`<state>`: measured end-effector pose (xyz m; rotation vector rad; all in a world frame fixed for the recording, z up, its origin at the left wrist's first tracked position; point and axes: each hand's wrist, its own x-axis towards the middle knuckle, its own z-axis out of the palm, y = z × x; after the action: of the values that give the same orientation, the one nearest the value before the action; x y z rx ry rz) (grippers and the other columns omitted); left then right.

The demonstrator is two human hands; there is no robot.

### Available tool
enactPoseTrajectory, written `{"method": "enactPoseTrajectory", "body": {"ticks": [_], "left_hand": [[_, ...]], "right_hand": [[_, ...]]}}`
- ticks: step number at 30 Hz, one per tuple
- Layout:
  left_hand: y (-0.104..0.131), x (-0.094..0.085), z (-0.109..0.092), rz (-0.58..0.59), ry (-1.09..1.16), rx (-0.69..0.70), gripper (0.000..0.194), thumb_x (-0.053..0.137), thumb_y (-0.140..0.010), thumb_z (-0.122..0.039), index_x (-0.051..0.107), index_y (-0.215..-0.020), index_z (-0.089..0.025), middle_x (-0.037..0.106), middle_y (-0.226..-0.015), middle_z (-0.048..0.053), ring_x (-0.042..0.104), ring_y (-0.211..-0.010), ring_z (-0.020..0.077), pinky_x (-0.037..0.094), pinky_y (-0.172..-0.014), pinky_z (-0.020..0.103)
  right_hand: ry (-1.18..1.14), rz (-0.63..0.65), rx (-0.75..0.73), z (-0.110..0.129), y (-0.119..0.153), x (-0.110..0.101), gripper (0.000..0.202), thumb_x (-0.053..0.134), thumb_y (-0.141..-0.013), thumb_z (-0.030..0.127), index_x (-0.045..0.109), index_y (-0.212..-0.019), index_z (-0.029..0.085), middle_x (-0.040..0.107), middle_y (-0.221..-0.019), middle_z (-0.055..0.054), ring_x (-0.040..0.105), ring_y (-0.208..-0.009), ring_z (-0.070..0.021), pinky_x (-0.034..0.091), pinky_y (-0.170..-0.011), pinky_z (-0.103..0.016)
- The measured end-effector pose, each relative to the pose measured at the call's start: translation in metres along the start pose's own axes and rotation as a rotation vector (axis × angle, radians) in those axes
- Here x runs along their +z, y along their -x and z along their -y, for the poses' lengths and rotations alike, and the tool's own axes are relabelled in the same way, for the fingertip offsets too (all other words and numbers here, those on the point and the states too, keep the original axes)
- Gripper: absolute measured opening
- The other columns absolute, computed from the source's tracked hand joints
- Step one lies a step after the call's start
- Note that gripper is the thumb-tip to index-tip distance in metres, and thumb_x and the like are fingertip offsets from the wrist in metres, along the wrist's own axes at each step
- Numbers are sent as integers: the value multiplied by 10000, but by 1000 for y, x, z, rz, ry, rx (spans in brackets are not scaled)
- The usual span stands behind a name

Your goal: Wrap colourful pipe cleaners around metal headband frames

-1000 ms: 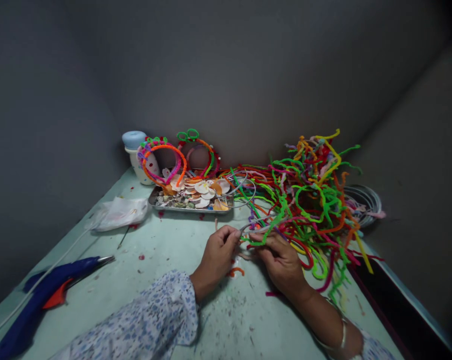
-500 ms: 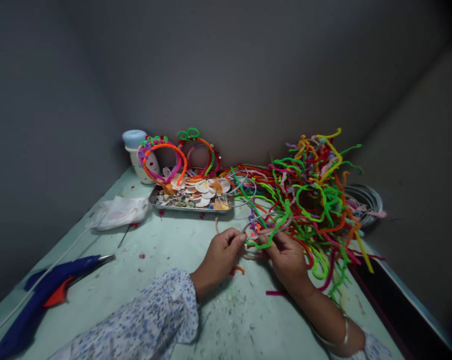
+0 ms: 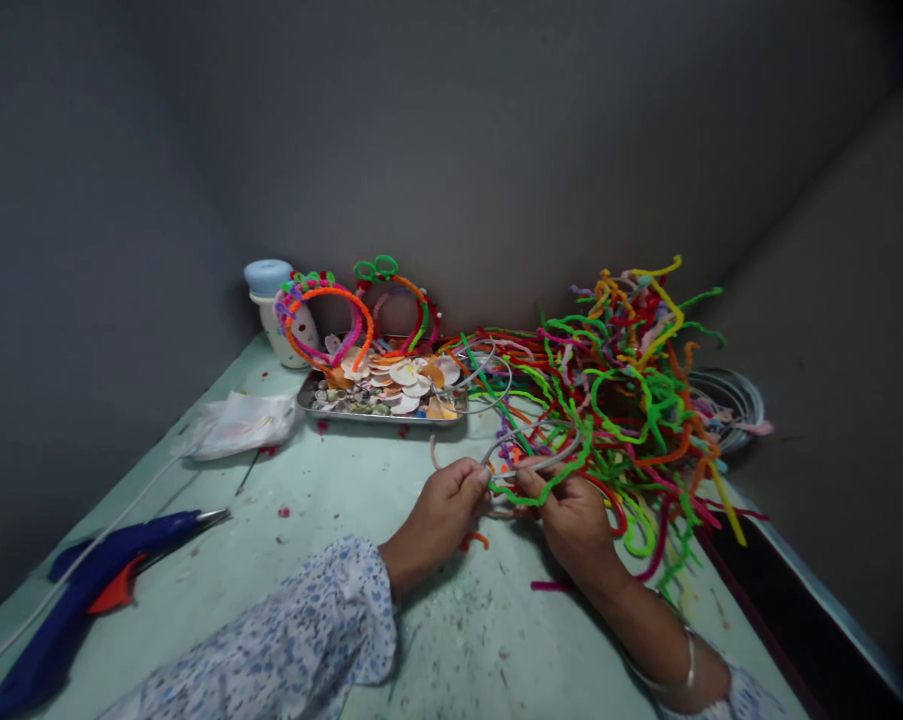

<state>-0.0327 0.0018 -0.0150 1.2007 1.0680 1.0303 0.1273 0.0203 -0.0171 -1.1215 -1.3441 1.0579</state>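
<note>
Between my two hands is a thin grey headband (image 3: 548,462), curving up and away toward the pile. My left hand (image 3: 449,498) pinches one end of it, together with the tip of a fuzzy green pipe cleaner (image 3: 539,499). That pipe cleaner sags in a curve below the headband and rises on the right. My right hand (image 3: 575,515) is closed, thumb and fingertips on the headband and the pipe cleaner beside it. Its lower fingers are partly hidden. Just beyond the hands lies a tangled heap of colourful pipe cleaners (image 3: 631,400).
A metal tray (image 3: 383,420) holds shells and small beads. Decorated headbands (image 3: 331,293) stand behind it beside a white bottle (image 3: 269,310) with a blue lid. A blue glue gun (image 3: 98,570) lies at left near a plastic bag (image 3: 245,425). Grey hoops (image 3: 743,400) rest at right.
The green pipe cleaner has swung outward to the right and now hangs in a wider curve. My right fingers have shifted slightly; my left hand stays nearly where it was.
</note>
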Motion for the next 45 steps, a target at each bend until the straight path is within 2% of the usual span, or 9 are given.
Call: {"method": "enactPoseTrajectory", "body": {"ticks": [3,6,9,13,22,28,31,38,45], "left_hand": [[3,1,0,-7,-34,44,266,489,-893,-425,518,-815,-172,451,-634,-36,378,-540,97,304,-503,218],[4,3,3,-83,-205,134,132,538,-861,-285,557,-932,-175,508,-734,-13,443,-629,115,359,-576,225],[5,3,6,-174,-361,202,137,535,-838,-200,572,-969,-183,524,-777,-5,465,-670,125,370,-612,234],[4,3,7,-228,-410,223,125,534,-819,-162,580,-934,-186,531,-784,-3,476,-674,127,370,-619,236],[4,2,5,-250,-392,211,39,560,-809,-174,579,-843,-174,533,-734,-12,470,-646,118,355,-600,227],[5,3,8,-263,-363,202,29,557,-818,-181,580,-831,-171,535,-716,-16,472,-630,112,354,-588,221],[5,2,10,-263,-337,190,38,560,-824,-201,582,-832,-170,546,-721,-13,480,-633,113,358,-584,219],[3,3,11,-270,-285,175,90,577,-827,-251,596,-813,-164,582,-743,2,504,-651,120,375,-589,220],[3,3,10,-254,-211,131,139,592,-829,-298,582,-809,-160,543,-676,-22,449,-570,97,349,-541,207]], "right_hand": [[12,-37,1,2,-1,0,351,734,-709,516,728,-834,189,703,-680,-44,626,-535,-191,526,-483,-290],[0,-41,37,4,-2,0,357,733,-701,531,726,-801,188,699,-658,-46,633,-536,-204,516,-458,-290],[-16,-35,38,3,-1,0,344,740,-699,522,719,-780,188,715,-721,-66,659,-609,-226,527,-486,-299],[-4,-32,22,-2,0,-1,308,763,-694,485,716,-766,189,721,-761,-75,668,-661,-236,539,-530,-306],[-2,24,15,-6,-1,-2,287,733,-744,458,712,-800,177,706,-699,-46,618,-515,-176,505,-471,-275],[47,43,-13,-7,1,-4,254,659,-822,417,668,-746,174,605,-485,19,562,-442,-138,468,-457,-235],[63,58,-19,-6,2,-3,243,635,-845,393,658,-743,174,607,-489,21,563,-443,-127,463,-455,-223],[11,53,-60,-5,2,-2,221,668,-826,387,664,-867,169,605,-511,38,573,-436,-120,486,-451,-221],[-4,56,-73,-6,2,-1,204,673,-829,371,674,-867,170,611,-523,34,577,-437,-116,486,-447,-218]]}}
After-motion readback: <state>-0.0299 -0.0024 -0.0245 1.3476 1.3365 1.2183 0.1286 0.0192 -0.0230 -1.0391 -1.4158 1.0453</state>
